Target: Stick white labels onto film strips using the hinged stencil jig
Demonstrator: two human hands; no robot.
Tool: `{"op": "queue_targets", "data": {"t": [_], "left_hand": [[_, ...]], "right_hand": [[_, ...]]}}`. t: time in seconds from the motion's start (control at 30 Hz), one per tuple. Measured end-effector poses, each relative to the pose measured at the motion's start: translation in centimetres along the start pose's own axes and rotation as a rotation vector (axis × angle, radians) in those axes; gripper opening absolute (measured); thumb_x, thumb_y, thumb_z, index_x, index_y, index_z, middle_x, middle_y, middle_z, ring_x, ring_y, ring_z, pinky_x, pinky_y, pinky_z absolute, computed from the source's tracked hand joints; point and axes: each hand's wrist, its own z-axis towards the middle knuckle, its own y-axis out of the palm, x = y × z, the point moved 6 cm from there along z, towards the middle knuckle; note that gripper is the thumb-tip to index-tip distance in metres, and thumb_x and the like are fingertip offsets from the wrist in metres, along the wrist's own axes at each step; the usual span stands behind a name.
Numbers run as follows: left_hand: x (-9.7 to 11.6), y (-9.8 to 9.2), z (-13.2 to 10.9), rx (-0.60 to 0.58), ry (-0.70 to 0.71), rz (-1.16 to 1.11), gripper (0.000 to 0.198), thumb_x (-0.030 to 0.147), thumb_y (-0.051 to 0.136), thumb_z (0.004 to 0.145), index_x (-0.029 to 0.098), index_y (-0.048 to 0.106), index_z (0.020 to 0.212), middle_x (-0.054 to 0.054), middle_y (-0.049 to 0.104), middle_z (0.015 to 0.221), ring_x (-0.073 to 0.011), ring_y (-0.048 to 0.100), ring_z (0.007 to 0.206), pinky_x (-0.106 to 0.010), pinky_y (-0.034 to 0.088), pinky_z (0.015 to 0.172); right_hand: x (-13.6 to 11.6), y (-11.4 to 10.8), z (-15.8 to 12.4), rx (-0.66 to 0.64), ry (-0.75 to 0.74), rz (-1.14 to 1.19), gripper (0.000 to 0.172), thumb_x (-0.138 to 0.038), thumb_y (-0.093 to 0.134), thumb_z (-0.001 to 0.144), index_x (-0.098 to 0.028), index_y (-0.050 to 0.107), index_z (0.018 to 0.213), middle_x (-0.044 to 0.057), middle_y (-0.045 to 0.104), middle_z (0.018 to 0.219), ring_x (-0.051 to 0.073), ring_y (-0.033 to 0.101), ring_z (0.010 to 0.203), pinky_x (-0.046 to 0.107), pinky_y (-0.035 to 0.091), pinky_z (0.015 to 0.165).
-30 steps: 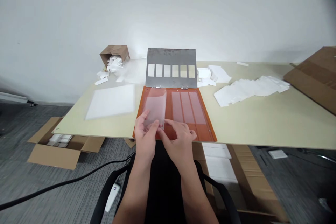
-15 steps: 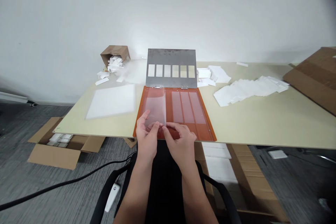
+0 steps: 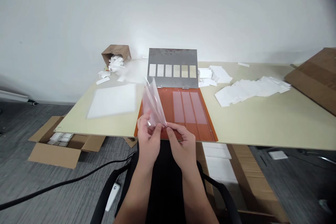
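My left hand (image 3: 148, 138) is closed on a clear plastic film (image 3: 154, 106), thumb over its lower edge. With thumb and forefinger my right hand (image 3: 183, 141) pinches the film's lower right corner. The film stands up from the hands, bent and creased, above an orange tray (image 3: 169, 106). Three pale translucent strips (image 3: 187, 108) lie side by side on the tray's right half. Hinged to its far edge, a grey metal lid (image 3: 173, 55) stands raised, with a row of several pale rectangles across it.
A translucent sheet stack (image 3: 112, 101) lies left on the table (image 3: 262, 122). Behind it, a small carton (image 3: 124, 50) spills white pieces. White papers (image 3: 249, 91) spread right, near a large cardboard box (image 3: 315, 80). An open carton (image 3: 57, 154) sits on the floor.
The film lay nearly flat over the tray's left part; now it is lifted, its far end raised and curled. Both hands keep hold of it, nearly in place.
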Motion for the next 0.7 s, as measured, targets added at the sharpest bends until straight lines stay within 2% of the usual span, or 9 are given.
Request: {"op": "queue_targets", "data": {"t": [0.1,0.17,0.3,0.5,0.7], "left_hand": [[-0.3,-0.1,0.0,-0.005,-0.056,-0.031,0.053,0.025,0.069,0.079,0.023,0.054,0.130,-0.008,0.052,0.129,-0.0092,0.064,0.082,-0.028,0.058,0.083],[-0.4,0.0,0.0,-0.010,-0.055,-0.061,0.053,0.024,0.069,0.079,0.022,0.054,0.130,-0.009,0.052,0.130,-0.0102,0.064,0.086,-0.027,0.056,0.085],[-0.6,0.0,0.0,-0.022,-0.061,-0.100,0.054,0.022,0.068,0.079,0.022,0.053,0.131,-0.008,0.054,0.125,-0.0091,0.063,0.082,-0.024,0.055,0.080],[-0.6,-0.2,0.0,-0.010,-0.042,-0.108,0.053,0.023,0.069,0.079,0.022,0.054,0.130,-0.008,0.056,0.121,-0.0093,0.062,0.082,-0.025,0.055,0.080],[-0.1,-0.1,0.1,-0.031,-0.022,-0.112,0.051,0.025,0.069,0.080,0.023,0.056,0.129,-0.009,0.057,0.122,-0.0105,0.063,0.084,-0.025,0.055,0.081]], "right_hand": [[-0.1,0.1,0.1,-0.016,0.016,0.020,0.019,-0.031,0.058,0.090,-0.025,0.075,0.095,0.003,0.076,0.098,0.019,0.069,0.093,0.034,0.055,0.084],[-0.3,0.0,0.2,-0.010,-0.001,-0.017,0.018,-0.031,0.060,0.089,-0.025,0.075,0.095,0.003,0.076,0.097,0.019,0.069,0.092,0.036,0.054,0.086],[-0.8,0.1,0.2,-0.021,-0.047,-0.104,0.017,-0.032,0.069,0.082,-0.028,0.075,0.097,0.001,0.075,0.095,0.019,0.065,0.087,0.038,0.051,0.086],[-0.7,0.3,0.2,-0.052,-0.057,-0.086,0.013,-0.032,0.066,0.085,-0.029,0.076,0.093,0.001,0.076,0.094,0.019,0.066,0.083,0.038,0.051,0.086],[-1.1,0.2,0.3,-0.040,-0.126,-0.103,0.011,-0.032,0.066,0.087,-0.028,0.075,0.093,0.001,0.077,0.096,0.020,0.071,0.093,0.039,0.051,0.089]]}}
